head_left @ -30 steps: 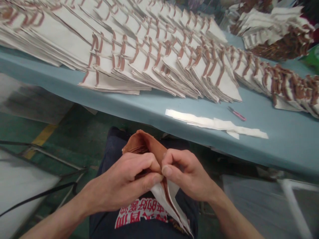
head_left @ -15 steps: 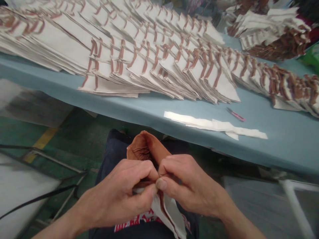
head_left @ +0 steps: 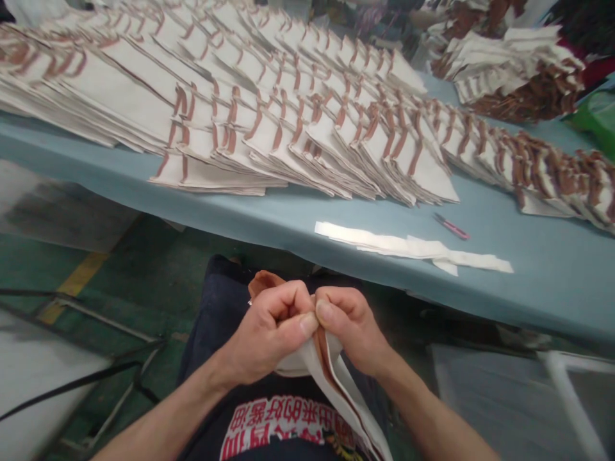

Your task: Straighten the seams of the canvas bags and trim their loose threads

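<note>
Both hands pinch a sewn piece of brown leather and white cloth (head_left: 335, 396) above my lap. My left hand (head_left: 271, 333) is closed, thumb pressed against the bent fingers at the piece's seam. Beside it, nearly touching, my right hand (head_left: 354, 330) grips the same seam between thumb and fingers. From the fingertips the white cloth hangs towards my body, with a brown strip running along its inside. The brown leather end (head_left: 264, 283) shows behind my left hand; the rest of it is hidden.
A blue-covered table (head_left: 269, 221) crosses in front, bearing long rows of white cloth pieces (head_left: 206, 169) with brown edging. Near its edge lie white strips (head_left: 384, 243) and a small pink-handled tool (head_left: 451, 227). A metal-framed stand (head_left: 115, 333) is at the left.
Both hands have moved slightly up and away from my body, still pinching the piece. More white cloth shows below them, and less brown leather shows behind.
</note>
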`<state>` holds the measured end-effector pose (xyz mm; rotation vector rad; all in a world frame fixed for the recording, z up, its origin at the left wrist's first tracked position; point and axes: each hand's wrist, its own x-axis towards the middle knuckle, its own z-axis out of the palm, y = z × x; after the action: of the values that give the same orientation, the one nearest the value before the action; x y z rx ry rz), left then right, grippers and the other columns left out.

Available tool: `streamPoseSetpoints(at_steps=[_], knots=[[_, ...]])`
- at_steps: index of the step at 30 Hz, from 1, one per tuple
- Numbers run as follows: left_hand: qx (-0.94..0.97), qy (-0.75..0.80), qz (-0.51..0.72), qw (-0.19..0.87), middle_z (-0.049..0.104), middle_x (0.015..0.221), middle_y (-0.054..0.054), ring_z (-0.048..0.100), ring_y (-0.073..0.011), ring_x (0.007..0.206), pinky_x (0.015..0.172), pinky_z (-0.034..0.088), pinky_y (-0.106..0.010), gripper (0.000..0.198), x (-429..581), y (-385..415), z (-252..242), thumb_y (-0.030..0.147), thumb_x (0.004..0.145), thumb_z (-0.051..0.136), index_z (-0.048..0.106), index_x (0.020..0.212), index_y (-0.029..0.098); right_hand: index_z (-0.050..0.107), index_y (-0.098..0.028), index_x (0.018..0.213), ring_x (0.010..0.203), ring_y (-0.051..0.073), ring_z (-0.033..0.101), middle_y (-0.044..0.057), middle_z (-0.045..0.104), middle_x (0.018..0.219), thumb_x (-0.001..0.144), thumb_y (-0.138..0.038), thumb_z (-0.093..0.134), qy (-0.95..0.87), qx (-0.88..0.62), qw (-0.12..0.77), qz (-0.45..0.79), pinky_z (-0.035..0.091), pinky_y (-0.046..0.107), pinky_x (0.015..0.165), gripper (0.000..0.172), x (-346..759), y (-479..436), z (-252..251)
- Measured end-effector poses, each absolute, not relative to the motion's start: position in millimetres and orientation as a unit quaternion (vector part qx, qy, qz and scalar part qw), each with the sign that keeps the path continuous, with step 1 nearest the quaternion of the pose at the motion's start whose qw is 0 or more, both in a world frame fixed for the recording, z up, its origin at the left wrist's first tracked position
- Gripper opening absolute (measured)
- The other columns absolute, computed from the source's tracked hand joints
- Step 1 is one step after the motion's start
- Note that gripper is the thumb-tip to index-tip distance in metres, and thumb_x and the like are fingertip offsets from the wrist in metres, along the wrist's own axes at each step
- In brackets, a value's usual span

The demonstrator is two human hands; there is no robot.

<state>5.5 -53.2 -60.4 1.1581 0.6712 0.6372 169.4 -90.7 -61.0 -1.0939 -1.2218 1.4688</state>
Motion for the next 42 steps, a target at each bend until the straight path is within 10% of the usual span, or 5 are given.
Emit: streamPoseSetpoints(at_steps=[13, 24, 42], knots=[[0.627, 0.269, 0.191, 0.706, 0.041, 0.067, 0.003, 0.035, -0.0124, 0.062, 0.056, 0.029, -0.026, 0.060, -26, -43, -61, 0.071, 0.099, 0.044, 0.050, 0.073, 0.018, 0.049, -0.021, 0.068, 0.061, 0.012, 0.044, -0.003, 0.049, 0.066, 0.102, -0.055, 0.053, -0.631, -0.414, 0.404, 0.517, 0.035, 0.027, 0.058, 0.048, 176, -91, -53], [0.827, 0.233, 0.264, 0.438, 0.033, 0.061, 0.008, 0.030, -0.0079, 0.054, 0.054, 0.022, -0.025, 0.028, -27, -52, -44, 0.007, 0.084, 0.052, 0.036, 0.065, 0.020, 0.047, -0.021, 0.071, 0.065, 0.014, 0.046, -0.003, 0.048, 0.068, 0.108, -0.044, 0.043, -0.685, -0.393, 0.370, 0.489, 0.036, 0.030, 0.066, 0.043, 175, -87, -50], [0.818, 0.205, 0.300, 0.446, 0.045, 0.059, 0.004, 0.047, -0.0123, 0.053, 0.057, 0.042, -0.026, 0.038, -73, -66, -30, 0.029, 0.109, 0.046, 0.048, 0.072, 0.022, 0.061, -0.021, 0.087, 0.084, 0.021, 0.059, 0.004, 0.063, 0.085, 0.110, -0.053, 0.036, -0.709, -0.388, 0.427, 0.405, 0.047, 0.036, 0.080, 0.046, 179, -66, -80]])
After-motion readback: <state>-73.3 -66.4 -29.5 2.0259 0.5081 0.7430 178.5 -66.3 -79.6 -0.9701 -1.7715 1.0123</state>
